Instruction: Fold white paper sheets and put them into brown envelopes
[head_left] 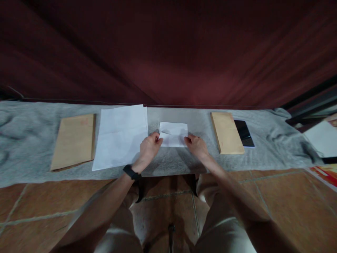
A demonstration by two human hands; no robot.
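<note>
A folded sheet of white paper [173, 128] is held between my two hands, over the middle of the grey cloth. Its near flap is turned up and a crease line crosses its width. My left hand [150, 144] pinches the paper's left edge, thumb on top. At the right edge my right hand [196, 143] grips the near corner in the same way. Just left of my left hand lies a stack of large white sheets [121, 135], partly behind that hand and wrist. The fingers under the paper are hidden.
The grey cloth [268, 140] covers a long narrow surface. Brown envelopes [73, 140] lie far left; a stack of narrower brown envelopes [228, 133] lies right, beside a dark phone [244, 133]. A dark red curtain [168, 70] hangs behind. Tiled floor [289, 200] shows below.
</note>
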